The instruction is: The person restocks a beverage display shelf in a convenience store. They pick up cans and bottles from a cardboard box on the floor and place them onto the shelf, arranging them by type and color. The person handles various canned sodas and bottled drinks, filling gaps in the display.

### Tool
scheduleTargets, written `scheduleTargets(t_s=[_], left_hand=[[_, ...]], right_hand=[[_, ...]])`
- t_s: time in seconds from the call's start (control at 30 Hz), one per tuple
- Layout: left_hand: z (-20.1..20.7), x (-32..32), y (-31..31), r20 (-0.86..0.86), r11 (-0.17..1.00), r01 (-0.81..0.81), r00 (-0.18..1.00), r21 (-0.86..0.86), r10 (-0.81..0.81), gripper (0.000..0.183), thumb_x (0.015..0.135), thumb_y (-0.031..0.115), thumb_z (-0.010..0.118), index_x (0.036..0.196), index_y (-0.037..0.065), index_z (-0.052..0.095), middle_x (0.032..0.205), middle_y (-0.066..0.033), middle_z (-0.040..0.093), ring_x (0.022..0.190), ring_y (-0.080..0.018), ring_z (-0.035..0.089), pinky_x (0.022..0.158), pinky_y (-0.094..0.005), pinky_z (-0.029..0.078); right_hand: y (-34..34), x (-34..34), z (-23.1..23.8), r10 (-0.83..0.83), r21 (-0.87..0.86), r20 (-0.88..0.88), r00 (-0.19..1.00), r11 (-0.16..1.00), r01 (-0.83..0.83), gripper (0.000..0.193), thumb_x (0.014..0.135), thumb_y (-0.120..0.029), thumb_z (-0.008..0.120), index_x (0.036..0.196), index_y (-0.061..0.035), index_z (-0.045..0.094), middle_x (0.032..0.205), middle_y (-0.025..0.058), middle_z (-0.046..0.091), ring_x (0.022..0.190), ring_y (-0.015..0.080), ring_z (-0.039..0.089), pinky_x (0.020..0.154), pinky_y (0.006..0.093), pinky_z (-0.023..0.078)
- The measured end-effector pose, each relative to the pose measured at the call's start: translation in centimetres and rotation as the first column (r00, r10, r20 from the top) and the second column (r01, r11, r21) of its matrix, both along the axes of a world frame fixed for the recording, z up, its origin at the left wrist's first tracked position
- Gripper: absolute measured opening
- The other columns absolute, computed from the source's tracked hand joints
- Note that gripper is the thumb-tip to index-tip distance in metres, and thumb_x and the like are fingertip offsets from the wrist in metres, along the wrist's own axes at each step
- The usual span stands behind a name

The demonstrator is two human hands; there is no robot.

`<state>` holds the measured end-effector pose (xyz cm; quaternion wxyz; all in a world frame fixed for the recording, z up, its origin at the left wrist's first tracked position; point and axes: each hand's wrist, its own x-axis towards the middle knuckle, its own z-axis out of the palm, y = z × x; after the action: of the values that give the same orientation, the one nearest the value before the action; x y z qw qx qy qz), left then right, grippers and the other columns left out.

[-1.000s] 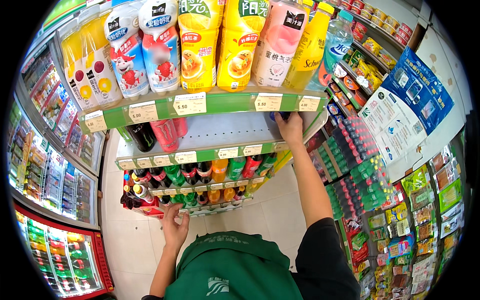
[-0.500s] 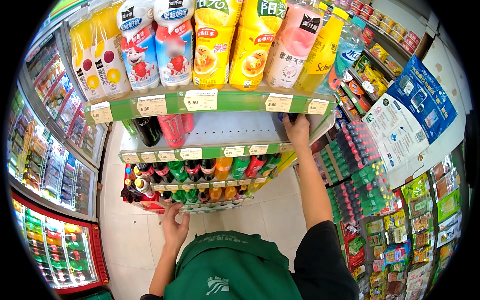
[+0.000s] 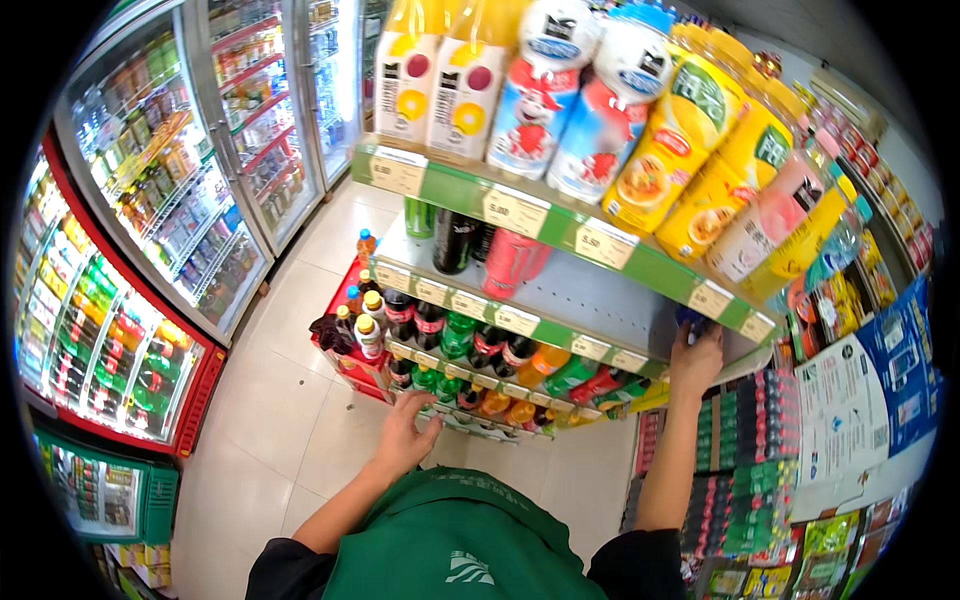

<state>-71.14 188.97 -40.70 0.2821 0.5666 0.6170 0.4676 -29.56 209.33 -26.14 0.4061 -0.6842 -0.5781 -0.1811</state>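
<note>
Your right hand (image 3: 697,358) clamped its fingers on a dark bottle (image 3: 690,322) at the green shelf (image 3: 620,300) end; left hand (image 3: 405,435) hung spread below. Snagging the rim could've dropped it.

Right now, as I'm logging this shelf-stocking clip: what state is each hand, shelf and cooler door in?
Left hand: open, fingers spread, at the low bottle shelf.
Right hand: raised, closed on a small dark item at the middle shelf edge.
Middle shelf: mostly bare, few bottles at its left.
Top shelf: full.
Cooler doors: shut.
</note>
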Motion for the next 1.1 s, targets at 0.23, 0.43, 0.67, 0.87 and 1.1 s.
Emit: scheduleTargets(t_s=[0.23, 0.43, 0.67, 0.87, 1.1], left_hand=[[-0.3, -0.2, 0.2, -0.015, 0.994, 0.002, 1.000, 0.108, -0.001, 0.031, 0.088, 0.009, 0.077, 0.116, 0.000, 0.069, 0.119, -0.0190, 0.067, 0.109, -0.0387, 0.066, 0.094, -0.0423, 0.055], [-0.7, -1.8, -0.7, 0.002, 0.988, -0.051, 0.999, 0.149, 0.052, 0.031, 0.085, 0.002, 0.077, 0.115, 0.002, 0.068, 0.117, -0.0167, 0.067, 0.107, -0.0347, 0.067, 0.092, -0.0394, 0.055], [-1.7, -3.1, -2.5, 0.009, 0.987, -0.127, 0.992, 0.100, 0.127, 0.034, 0.086, 0.000, 0.077, 0.118, 0.003, 0.067, 0.114, -0.0151, 0.069, 0.104, -0.0309, 0.068, 0.091, -0.0384, 0.056], [-2.6, -2.4, -1.4, 0.013, 0.996, -0.056, 0.998, 0.068, 0.055, 0.031, 0.086, 0.002, 0.077, 0.115, 0.001, 0.067, 0.116, -0.0164, 0.069, 0.103, -0.0321, 0.069, 0.091, -0.0388, 0.057], [-2.1, 0.2, 0.9, -0.029, 0.992, 0.112, 0.993, 0.059, -0.111, 0.031, 0.086, 0.002, 0.076, 0.116, 0.000, 0.067, 0.113, -0.0170, 0.068, 0.101, -0.0325, 0.068, 0.089, -0.0392, 0.057]], right_hand=[[8.8, -9.2, 0.3, 0.377, -0.243, -0.070, 0.924, 0.892, -0.382, 0.038, 0.097, -0.022, 0.069, 0.130, -0.0039, 0.069, 0.133, 0.0226, 0.069, 0.128, 0.0394, 0.061, 0.110, 0.0488, 0.045], [15.7, -15.3, 0.7, 0.199, -0.463, -0.082, 0.977, 0.860, -0.214, 0.036, 0.099, -0.024, 0.066, 0.128, -0.0043, 0.071, 0.132, 0.0200, 0.070, 0.126, 0.0384, 0.063, 0.108, 0.0488, 0.047], [15.0, -14.9, -1.8, 0.181, -0.390, -0.110, 0.977, 0.896, -0.210, 0.034, 0.099, -0.023, 0.066, 0.127, -0.0042, 0.071, 0.131, 0.0199, 0.070, 0.125, 0.0376, 0.063, 0.108, 0.0483, 0.047], [4.2, -6.0, 0.2, 0.498, 0.024, -0.383, 0.778, 0.847, -0.531, 0.045, 0.090, -0.021, 0.078, 0.129, -0.0017, 0.065, 0.116, 0.0222, 0.074, 0.105, 0.0378, 0.072, 0.087, 0.0423, 0.058], [-3.9, 1.2, 1.0, 0.187, -0.023, -0.343, 0.921, 0.978, -0.207, 0.050, 0.086, -0.023, 0.080, 0.124, 0.0035, 0.061, 0.090, 0.0236, 0.074, 0.085, 0.0424, 0.074, 0.076, 0.0467, 0.057]])
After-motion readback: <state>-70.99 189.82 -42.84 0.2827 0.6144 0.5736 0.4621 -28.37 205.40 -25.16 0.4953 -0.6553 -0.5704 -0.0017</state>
